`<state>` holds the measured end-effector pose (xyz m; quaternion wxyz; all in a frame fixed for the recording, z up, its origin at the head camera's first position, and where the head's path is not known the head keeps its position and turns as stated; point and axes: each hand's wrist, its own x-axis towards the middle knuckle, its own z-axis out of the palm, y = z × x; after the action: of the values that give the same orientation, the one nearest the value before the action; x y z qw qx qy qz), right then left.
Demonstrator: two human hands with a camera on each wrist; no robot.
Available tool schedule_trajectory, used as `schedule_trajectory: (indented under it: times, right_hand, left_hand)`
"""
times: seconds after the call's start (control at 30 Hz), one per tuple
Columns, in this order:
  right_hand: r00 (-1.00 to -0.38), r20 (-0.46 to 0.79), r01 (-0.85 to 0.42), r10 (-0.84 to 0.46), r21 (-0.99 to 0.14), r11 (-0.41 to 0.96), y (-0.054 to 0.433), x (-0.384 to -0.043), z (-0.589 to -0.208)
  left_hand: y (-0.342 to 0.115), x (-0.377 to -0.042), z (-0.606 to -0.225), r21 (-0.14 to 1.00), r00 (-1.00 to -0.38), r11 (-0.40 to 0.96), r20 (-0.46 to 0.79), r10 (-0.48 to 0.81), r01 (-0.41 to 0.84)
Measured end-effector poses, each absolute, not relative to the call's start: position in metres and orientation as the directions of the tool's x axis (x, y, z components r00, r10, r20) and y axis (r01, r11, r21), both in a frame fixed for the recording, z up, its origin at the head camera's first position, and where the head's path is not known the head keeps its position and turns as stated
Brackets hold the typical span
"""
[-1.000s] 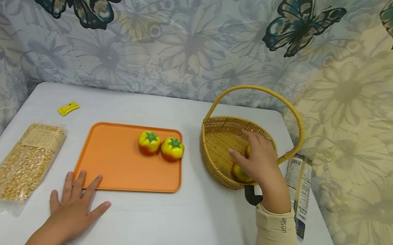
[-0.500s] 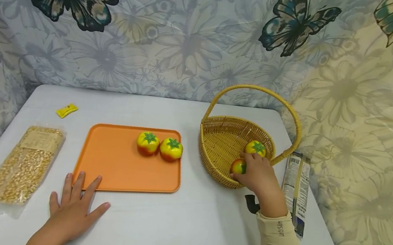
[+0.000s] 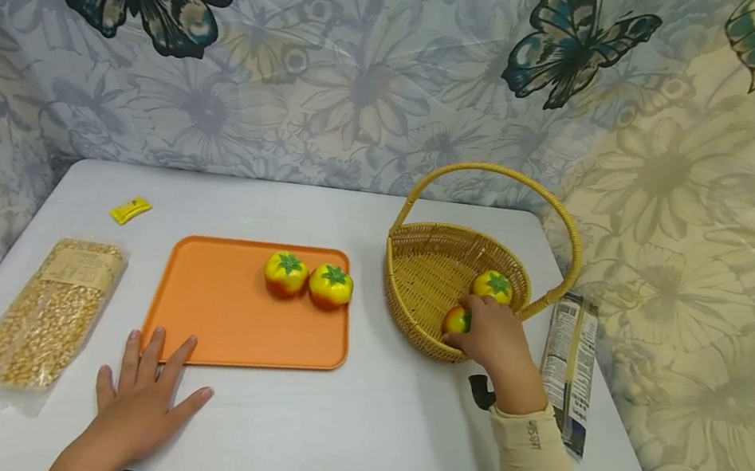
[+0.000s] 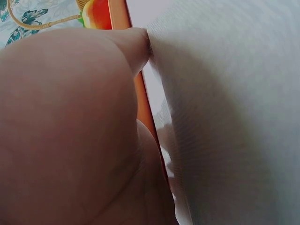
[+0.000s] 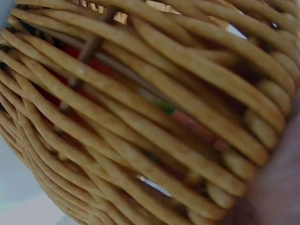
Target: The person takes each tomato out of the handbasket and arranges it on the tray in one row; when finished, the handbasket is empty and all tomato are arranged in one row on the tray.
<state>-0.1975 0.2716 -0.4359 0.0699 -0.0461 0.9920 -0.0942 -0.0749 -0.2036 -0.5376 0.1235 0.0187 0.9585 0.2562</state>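
My right hand (image 3: 495,340) reaches over the near rim of a wicker basket (image 3: 411,305). Its curled fingers and thumb grip a red-and-yellow tomato (image 3: 456,321) inside, partly hidden by the hand. Another tomato (image 3: 492,285) with a green star-shaped top lies just behind it. In the right wrist view, the basket's woven wall (image 5: 140,112) fills most of the picture. My left hand (image 3: 136,403) lies spread, fingertips on the near left edge of an orange tray (image 3: 216,301). Two more tomatoes, a left one (image 3: 286,275) and a right one (image 3: 330,287), sit side by side on the tray's right part.
A clear bag of corn kernels (image 3: 40,317) lies at the left of the white table (image 3: 334,439). Behind it is a small yellow packet (image 3: 131,210). A printed silver-and-dark package (image 3: 569,367) lies right of the basket, whose tall handle (image 3: 495,169) arches above it.
My right hand has come down from above the basket's inside, closing its fingers round the nearer tomato, and the rear tomato has come into sight. The left hand stays in place.
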Motion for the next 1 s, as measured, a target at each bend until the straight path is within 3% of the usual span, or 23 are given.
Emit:
schedule_trajectory:
  times: [0.43, 0.63, 1.0]
  right_hand:
    - [-0.973, -0.187, -0.071, -0.135, -0.313, 0.947, 0.268, -0.212, -0.448]
    - [-0.971, -0.157, -0.125, -0.182, -0.315, 0.941, 0.265, -0.219, -0.453]
    - [-0.980, -0.154, -0.066, -0.124, -0.336, 0.940, 0.258, -0.224, -0.456]
  left_hand:
    - [-0.203, -0.077, -0.535, 0.494, -0.966, 0.869, -0.236, 0.101, -0.030]
    - [-0.203, -0.075, -0.534, 0.503, -0.968, 0.864, -0.231, 0.103, -0.028]
    - [-0.202, -0.076, -0.529, 0.499, -0.964, 0.866, -0.249, 0.098, -0.040]
